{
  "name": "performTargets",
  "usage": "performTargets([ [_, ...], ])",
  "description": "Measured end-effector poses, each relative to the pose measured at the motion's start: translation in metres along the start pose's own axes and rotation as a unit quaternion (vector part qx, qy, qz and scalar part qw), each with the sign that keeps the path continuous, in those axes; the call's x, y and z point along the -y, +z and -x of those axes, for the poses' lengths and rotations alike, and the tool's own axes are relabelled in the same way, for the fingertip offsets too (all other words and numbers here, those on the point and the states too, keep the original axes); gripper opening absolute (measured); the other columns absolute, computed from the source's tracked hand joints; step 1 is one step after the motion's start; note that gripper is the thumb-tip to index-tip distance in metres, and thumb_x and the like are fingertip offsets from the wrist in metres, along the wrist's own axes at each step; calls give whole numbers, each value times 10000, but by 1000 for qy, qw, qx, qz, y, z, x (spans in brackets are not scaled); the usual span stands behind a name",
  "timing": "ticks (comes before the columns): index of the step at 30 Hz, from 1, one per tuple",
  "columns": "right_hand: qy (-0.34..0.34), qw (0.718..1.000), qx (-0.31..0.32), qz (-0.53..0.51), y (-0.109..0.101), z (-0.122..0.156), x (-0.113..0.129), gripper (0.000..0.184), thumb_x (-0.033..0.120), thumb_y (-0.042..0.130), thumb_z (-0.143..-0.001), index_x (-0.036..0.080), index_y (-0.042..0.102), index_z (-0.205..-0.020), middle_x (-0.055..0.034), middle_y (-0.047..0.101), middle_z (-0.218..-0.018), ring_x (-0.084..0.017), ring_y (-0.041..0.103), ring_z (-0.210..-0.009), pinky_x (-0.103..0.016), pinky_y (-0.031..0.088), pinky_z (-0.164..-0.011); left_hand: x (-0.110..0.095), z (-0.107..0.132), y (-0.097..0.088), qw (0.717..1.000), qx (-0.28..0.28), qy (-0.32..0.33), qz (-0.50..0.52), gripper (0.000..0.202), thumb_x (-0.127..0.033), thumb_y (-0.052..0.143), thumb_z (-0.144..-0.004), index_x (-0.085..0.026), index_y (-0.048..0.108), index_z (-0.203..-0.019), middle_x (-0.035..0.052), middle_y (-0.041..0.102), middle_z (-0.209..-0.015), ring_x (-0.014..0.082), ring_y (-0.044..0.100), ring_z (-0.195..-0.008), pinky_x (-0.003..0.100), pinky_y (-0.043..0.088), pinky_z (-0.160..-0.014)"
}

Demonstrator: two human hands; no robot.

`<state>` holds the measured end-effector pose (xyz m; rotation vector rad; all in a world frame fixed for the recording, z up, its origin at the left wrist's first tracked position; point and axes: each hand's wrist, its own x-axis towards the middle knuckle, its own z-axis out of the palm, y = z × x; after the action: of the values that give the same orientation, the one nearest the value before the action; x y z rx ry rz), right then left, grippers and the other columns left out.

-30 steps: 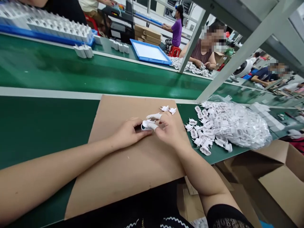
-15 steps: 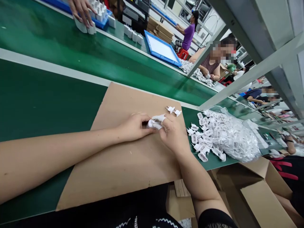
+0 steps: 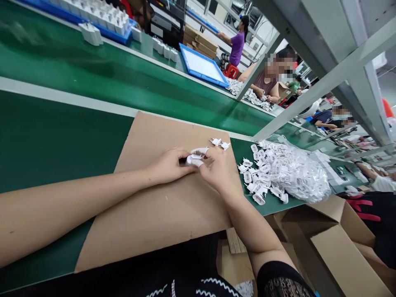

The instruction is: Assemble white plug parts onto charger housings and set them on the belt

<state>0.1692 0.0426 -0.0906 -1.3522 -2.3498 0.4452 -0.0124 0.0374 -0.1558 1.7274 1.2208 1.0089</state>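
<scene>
Left hand (image 3: 168, 167), right hand (image 3: 217, 170), one white plug (image 3: 194, 161), two loose plugs (image 3: 215, 142)

This is a factory assembly floor, with long green conveyor belts (image 3: 102, 70) under a pale metal rack (image 3: 312, 70), a worker (image 3: 237, 48) on a red stool (image 3: 231, 71), stacked cartons (image 3: 198, 41) and heaps of identical white plastic plug parts (image 3: 262, 173)

White plug parts (image 3: 256, 175), green conveyor belt (image 3: 46, 136)

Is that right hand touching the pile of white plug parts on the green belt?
Apart. The head view shows a strip of green belt between the right hand and the nearest plug parts.
</scene>
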Motion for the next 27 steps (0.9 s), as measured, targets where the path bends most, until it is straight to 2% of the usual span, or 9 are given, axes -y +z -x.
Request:
performTargets([
  [3,23,992,-45,-119,-1,-1,-19,458,231,642,-925,266,637,-1382,-49,729,-1178,-207,628,-1055,-379,470,-1014,-3,-12,-7,999,22,-24,-21,354,-579,803,-736,-238,776,-826,65,721,-903,289,671,-861,373,492,-762],
  [6,48,992,-91,-67,-14,-2,-39,303,324,679,-933,245,705,-1224,-76,707,-1181,-227,629,-1072,-373,492,-963,-2,-44,-27,996,-6,-70,-60,323,-497,830,-751,-214,793,-902,60,743,-920,281,682,-875,350,495,-783],
  [9,122,991,-8,59,-26,0,-54,346,418,829,-819,196,717,-1060,-133,684,-1168,-284,637,-1049,-378,512,-851,3,-86,-54,979,-110,-116,-129,425,-466,802,-810,-144,764,-1085,72,748,-1021,262,666,-930,342,487,-857],
  [14,140,985,94,43,-23,0,-62,295,136,805,-776,181,704,-1049,-108,705,-1145,-253,667,-1000,-345,515,-832,22,-145,-89,941,-193,-147,-235,406,-434,719,-861,-113,716,-1109,90,716,-1103,297,656,-1071,358,477,-922],
  [19,67,992,-26,-104,-11,-8,-66,388,79,687,-808,186,722,-1180,-106,672,-1267,-231,653,-1146,-383,519,-1004,37,-167,-109,925,-209,-217,-231,433,-318,869,-685,-151,695,-1045,168,714,-1167,417,637,-1160,493,483,-995],
  [21,80,968,-56,-230,-6,-13,-69,296,157,672,-849,185,729,-1138,-92,701,-1194,-214,674,-1108,-386,536,-1003,35,-161,-108,909,-236,-234,-253,641,-340,905,-658,-112,654,-1203,218,627,-1340,471,529,-1306,569,421,-1090],
  [23,119,916,-61,-379,-1,-18,-73,252,274,722,-848,183,722,-1082,-67,734,-1061,-189,707,-981,-368,569,-946,29,-148,-99,894,-292,-186,-286,824,-379,873,-725,-65,539,-1410,254,452,-1528,495,368,-1437,615,320,-1174],
  [25,159,854,-65,-492,3,-21,-77,321,347,817,-773,187,704,-1027,-46,751,-962,-174,721,-884,-345,593,-886,22,-129,-81,898,-315,-101,-291,806,-370,795,-816,-83,476,-1499,228,371,-1585,468,300,-1478,601,272,-1214],
  [27,182,803,-77,-562,5,-23,-78,366,303,875,-698,197,673,-985,-36,764,-932,-177,738,-878,-329,605,-862,19,-108,-57,926,-272,-32,-258,658,-338,743,-856,-143,543,-1452,172,473,-1505,410,385,-1429,554,317,-1207],
])
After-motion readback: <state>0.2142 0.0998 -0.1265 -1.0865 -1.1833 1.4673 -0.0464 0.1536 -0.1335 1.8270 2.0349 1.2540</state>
